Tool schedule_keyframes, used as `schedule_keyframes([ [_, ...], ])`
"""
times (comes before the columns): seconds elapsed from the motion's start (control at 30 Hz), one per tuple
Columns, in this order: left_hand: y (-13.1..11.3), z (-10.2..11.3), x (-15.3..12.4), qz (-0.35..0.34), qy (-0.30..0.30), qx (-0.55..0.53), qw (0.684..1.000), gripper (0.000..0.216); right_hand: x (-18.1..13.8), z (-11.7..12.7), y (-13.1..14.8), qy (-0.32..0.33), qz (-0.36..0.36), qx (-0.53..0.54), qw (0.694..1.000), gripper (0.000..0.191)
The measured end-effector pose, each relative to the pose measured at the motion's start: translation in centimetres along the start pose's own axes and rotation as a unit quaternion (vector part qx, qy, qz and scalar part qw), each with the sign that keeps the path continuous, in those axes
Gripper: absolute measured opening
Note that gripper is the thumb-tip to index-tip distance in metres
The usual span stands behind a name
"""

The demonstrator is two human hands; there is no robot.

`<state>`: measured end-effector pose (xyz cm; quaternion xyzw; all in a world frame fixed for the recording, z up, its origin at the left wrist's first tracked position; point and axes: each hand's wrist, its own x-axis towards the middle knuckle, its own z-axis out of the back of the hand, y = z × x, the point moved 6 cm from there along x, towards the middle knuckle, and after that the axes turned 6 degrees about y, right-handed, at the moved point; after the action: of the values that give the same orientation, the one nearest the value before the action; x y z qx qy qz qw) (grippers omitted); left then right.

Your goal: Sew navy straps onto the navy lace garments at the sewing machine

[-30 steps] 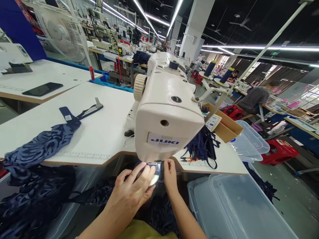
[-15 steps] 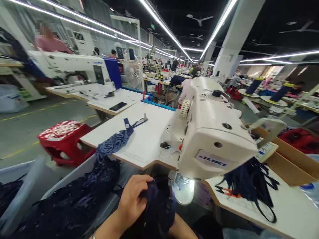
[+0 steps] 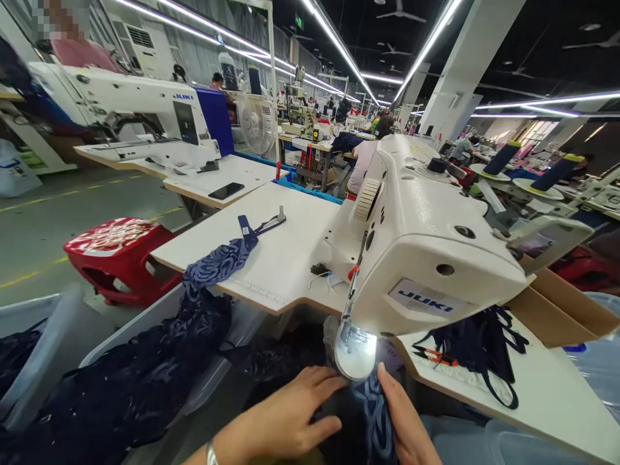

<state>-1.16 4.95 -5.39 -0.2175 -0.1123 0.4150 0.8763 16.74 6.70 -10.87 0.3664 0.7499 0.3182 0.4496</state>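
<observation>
My left hand (image 3: 303, 413) reaches in by the lit presser area of the white sewing machine (image 3: 436, 258). Its fingers are stretched out and its thumb stands apart, close to dark fabric, with nothing gripped. On the other side, my right hand (image 3: 407, 420) holds the edge of a navy patterned bra (image 3: 375, 413) between thumb and fingers, just below the bright lamp cover (image 3: 357, 352). The lower part of the bra is in dark shadow. The needle is hidden behind the cover.
A patterned navy bra piece (image 3: 217, 261) trails from the white table into a plastic bin (image 3: 145, 323) full of dark garments. Orange-handled snips (image 3: 438, 357) lie beside navy straps (image 3: 477, 345) at right. A red stool (image 3: 121, 258), phone (image 3: 226, 191) and cardboard box (image 3: 562, 310) stand around.
My left hand has let go of the dark fabric and moved right with fingers spread. My right hand has come into view at the machine, holding the bra's edge. The camera view has shifted slightly.
</observation>
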Motion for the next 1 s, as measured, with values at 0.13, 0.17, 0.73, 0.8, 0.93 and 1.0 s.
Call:
schedule_keyframes([
  [0.13,-2.3,-1.7,2.7,-0.016,0.03,0.028,0.999,0.036,-1.4,-1.2,1.1,-0.034,0.029,-0.06,0.997,0.056],
  [0.17,-2.2,-2.0,3.0,-0.016,0.034,0.034,0.999,0.033,-1.7,-1.2,1.2,-0.045,0.05,-0.107,0.992,0.054],
  [0.73,-3.1,-2.7,3.6,0.008,0.074,0.038,0.996,0.025,-1.3,-2.5,3.7,-0.087,0.226,-0.392,0.888,0.043],
  [0.8,-3.2,-3.5,3.6,0.012,0.094,0.047,0.994,0.026,-1.3,-2.6,3.2,-0.131,0.244,-0.491,0.826,0.046],
  [0.93,-3.0,-3.9,3.3,0.031,0.106,0.045,0.993,0.027,-1.2,-2.5,2.8,-0.17,0.242,-0.651,0.699,0.047],
  [1.0,-2.7,-3.0,3.1,0.039,0.091,0.033,0.995,0.034,-1.6,-2.7,3.7,-0.129,0.226,-0.656,0.708,0.038],
])
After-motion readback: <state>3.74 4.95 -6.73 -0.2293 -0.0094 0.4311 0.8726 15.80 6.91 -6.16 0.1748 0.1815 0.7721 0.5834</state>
